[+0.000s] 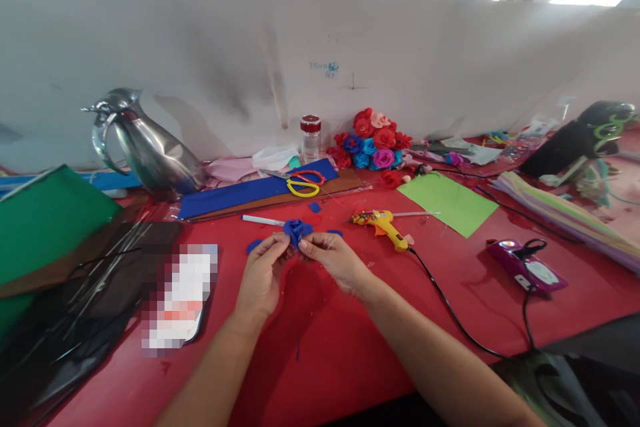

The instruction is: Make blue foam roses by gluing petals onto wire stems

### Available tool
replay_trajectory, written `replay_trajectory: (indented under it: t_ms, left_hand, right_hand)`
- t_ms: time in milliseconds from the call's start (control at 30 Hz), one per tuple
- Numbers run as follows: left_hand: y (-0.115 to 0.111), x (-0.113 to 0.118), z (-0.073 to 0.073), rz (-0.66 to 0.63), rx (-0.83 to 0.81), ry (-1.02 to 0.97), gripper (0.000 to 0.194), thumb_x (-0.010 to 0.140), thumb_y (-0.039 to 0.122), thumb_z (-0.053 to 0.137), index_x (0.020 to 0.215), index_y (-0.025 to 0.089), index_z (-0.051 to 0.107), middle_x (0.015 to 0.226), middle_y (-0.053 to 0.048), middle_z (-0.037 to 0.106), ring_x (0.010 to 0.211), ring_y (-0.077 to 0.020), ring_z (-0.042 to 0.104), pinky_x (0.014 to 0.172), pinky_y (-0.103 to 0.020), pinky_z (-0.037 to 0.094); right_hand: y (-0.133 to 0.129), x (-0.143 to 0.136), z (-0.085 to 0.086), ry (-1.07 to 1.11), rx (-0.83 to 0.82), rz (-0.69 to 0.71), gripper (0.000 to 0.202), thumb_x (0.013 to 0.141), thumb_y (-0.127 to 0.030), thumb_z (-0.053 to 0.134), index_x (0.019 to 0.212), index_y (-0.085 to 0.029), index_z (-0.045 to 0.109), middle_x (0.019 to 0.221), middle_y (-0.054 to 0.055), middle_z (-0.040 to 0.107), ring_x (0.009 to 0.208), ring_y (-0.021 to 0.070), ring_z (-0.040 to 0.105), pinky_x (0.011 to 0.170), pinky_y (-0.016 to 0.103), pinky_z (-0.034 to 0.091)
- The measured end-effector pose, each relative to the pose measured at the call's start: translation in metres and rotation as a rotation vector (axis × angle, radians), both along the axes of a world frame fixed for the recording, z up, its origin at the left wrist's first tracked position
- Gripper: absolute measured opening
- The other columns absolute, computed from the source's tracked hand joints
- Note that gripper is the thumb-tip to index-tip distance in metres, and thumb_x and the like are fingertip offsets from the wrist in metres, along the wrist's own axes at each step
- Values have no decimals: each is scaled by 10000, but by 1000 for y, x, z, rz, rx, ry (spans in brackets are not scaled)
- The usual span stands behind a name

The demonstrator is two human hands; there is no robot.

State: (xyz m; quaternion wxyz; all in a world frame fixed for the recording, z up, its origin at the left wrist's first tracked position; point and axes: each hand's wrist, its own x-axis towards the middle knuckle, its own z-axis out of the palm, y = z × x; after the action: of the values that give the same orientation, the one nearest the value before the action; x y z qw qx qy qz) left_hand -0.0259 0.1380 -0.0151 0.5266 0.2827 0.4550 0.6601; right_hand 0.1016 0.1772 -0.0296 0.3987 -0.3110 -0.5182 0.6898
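A small blue craft flower (pixel 295 230) is pinched between the fingertips of both hands, above the red table. My left hand (pixel 265 271) grips its left side, and my right hand (pixel 335 259) grips it from the right. Blue cut petals lie close by: one petal (pixel 254 247) beside my left hand, another (pixel 335 233) just behind my right fingers. Behind the flower rests a white pen (pixel 263 219). A yellow hot glue gun (pixel 383 223) lies to the right of my right hand, with its nozzle pointing left.
Scissors (pixel 303 183) lie on blue sheets (pixel 225 197) at the back. A bunch of craft roses (pixel 375 140), a glass jar (pixel 311 140) and a steel jug (pixel 145 140) stand by the wall. A purple power strip (pixel 527 267), green sheet (pixel 447 203) and blurred phone (pixel 183 297) lie around.
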Motion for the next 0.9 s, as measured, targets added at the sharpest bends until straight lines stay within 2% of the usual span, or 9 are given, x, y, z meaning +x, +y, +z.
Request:
replay_trajectory:
  t_ms: [233,433,600,700,800,900]
  left_hand:
    - [-1,1,1,-6,-28,12,140,542,214,747,671,187,699,665,8,654,630,-128,557,661,-271,463]
    - [-2,5,-5,-57,62,121,112,591,271,777,679,206,750,842,-32,678,845,-178,602,805,-298,473]
    - [1,3,-7,-151,23,-9,163,572,289,814,698,199,765,826,-47,699,851,-189,614,823,-309,468]
    - [1,3,-7,-197,6,-11,187,576,272,814,733,181,769,816,-54,704,833,-187,618,808,-307,465]
    - [-1,4,-7,-159,35,83,184,586,268,808,747,188,768,868,-43,693,859,-178,611,826,-295,456]
    - [-2,6,-6,-60,78,185,159,621,309,784,729,193,767,900,-39,667,875,-181,600,812,-289,457]
  right_hand:
    - [-1,-3,-1,60,-22,-9,391,626,-566,754,695,-191,669,639,-16,588,602,112,461,614,262,347]
    - [-3,-4,-1,89,-109,-32,423,583,-580,781,641,-187,637,601,-26,554,585,110,466,612,265,383]
    - [-2,-3,-1,124,-159,-12,439,550,-570,808,605,-175,627,596,-19,571,586,109,493,626,266,405]
    - [-1,-3,-2,137,-161,-21,421,540,-547,822,606,-175,637,600,-20,575,588,107,493,634,263,409]
    - [-1,-7,-7,121,-116,-24,370,566,-505,817,618,-178,652,607,-19,579,600,110,494,655,266,417]
    - [1,-8,-9,42,-27,-7,293,626,-457,764,653,-181,668,626,-9,611,625,127,534,707,288,442]
